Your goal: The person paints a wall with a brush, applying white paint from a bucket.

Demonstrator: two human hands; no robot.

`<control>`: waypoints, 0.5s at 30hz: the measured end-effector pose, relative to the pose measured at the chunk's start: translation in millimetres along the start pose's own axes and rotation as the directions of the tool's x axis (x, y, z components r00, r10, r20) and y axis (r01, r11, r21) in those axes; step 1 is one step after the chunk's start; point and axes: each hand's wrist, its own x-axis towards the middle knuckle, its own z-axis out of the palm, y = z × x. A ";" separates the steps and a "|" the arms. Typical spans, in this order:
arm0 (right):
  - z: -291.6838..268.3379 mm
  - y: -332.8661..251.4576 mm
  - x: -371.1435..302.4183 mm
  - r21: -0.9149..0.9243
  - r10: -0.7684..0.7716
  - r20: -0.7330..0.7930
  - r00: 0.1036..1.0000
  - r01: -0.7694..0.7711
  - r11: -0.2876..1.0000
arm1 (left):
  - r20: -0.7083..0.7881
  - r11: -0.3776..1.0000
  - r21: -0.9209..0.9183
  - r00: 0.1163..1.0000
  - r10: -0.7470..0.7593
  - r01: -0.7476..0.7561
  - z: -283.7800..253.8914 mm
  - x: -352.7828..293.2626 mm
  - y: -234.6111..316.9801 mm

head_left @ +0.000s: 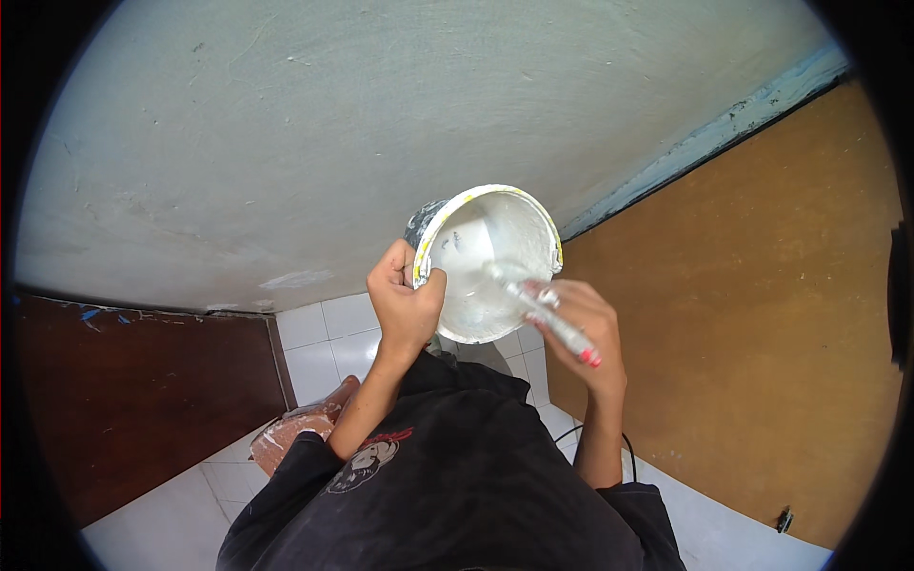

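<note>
Your left hand (409, 300) is closed on the near-left rim of a round, white-lined bucket (535, 228) with yellow-flecked edging, thumb over the lip. Your right hand (583, 328) grips the slim, pale, red-tipped handle of a paintbrush (564, 333); its blurred head is inside the bucket's mouth. The bucket is held in front of you, mouth facing you; its exact tilt and the depth of any paint cannot be told.

Hazard, in my judgement: only your one-sided grip visibly supports the bucket, so a hard brush stroke against its wall could twist it and spill the contents. An overloaded brush could drip on your black shirt (476, 476) or the white floor tiles (347, 319). Beyond stand a scuffed grey wall (286, 143) and a brown wooden door (724, 305).
</note>
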 end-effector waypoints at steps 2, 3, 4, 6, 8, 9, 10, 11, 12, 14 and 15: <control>2.0 -8.5 -3.5 -0.025 0.030 0.106 0.994 -0.027 0.999 | 0.001 0.999 0.042 1.000 0.018 -0.018 -1.1 7.8 -1.6; 3.5 -12.7 -4.5 -0.052 0.060 0.213 0.975 -0.049 0.997 | -0.001 0.996 0.083 0.999 0.034 -0.034 -1.9 10.8 -3.4; 2.4 -19.9 -4.8 -0.060 0.056 0.204 0.977 -0.044 0.997 | 0.004 0.996 0.076 0.999 0.045 -0.045 -2.1 13.1 -1.4; 0.7 -32.2 -4.8 -0.127 0.086 0.262 0.961 -0.054 0.990 | 0.011 0.988 0.103 0.994 0.111 -0.111 -2.6 15.4 0.3; -4.0 -28.7 -2.4 -0.095 0.102 0.275 0.956 -0.078 0.992 | 0.007 0.991 0.097 0.996 0.092 -0.092 1.1 15.1 -3.6; -6.7 -27.8 -1.1 -0.062 0.116 0.286 0.951 -0.103 0.993 | 0.005 0.993 0.091 0.997 0.074 -0.074 1.8 14.4 -4.9; -9.0 -29.7 0.5 -0.065 0.115 0.283 0.952 -0.101 0.993 | 0.006 0.993 0.088 0.997 0.078 -0.078 1.3 14.5 -6.6; -12.1 -33.4 2.3 -0.030 0.136 0.290 0.948 -0.133 0.991 | 0.015 0.994 0.088 0.998 0.060 -0.061 0.6 14.9 -7.7; -14.4 -35.3 3.5 0.005 0.155 0.295 0.943 -0.164 0.987 | 0.024 0.995 0.088 0.999 0.043 -0.045 0.3 15.7 -8.0; -19.9 -33.7 -0.4 0.008 0.162 0.290 0.943 -0.171 0.985 | 0.014 0.994 0.082 0.998 0.067 -0.068 3.1 15.1 -6.8; -23.0 -32.1 -2.6 0.017 0.168 0.293 0.941 -0.181 0.983 | -0.002 0.993 0.082 0.996 0.084 -0.083 5.2 15.2 -5.7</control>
